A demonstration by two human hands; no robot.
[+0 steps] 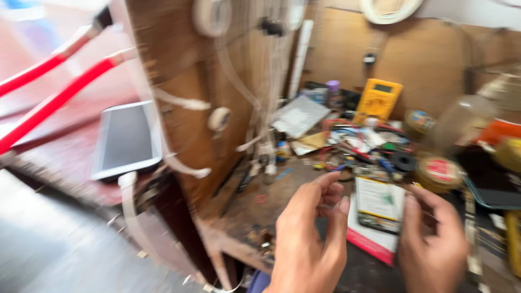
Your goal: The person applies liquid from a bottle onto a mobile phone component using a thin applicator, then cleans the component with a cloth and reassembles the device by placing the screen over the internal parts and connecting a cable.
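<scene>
Here, small device (380, 205) — between both hands (369, 239)

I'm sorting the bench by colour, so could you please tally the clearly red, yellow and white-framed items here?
Red: 2, the long red handles
Yellow: 1, the yellow meter
White-framed: 1, the tablet
Total: 4
The blurred clutter is left uncounted; both hands grip a small flat device.

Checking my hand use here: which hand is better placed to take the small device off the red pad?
Right, probably. The right hand already touches the device at its edge; the left hand is curled just beside it, apparently off it.
</scene>
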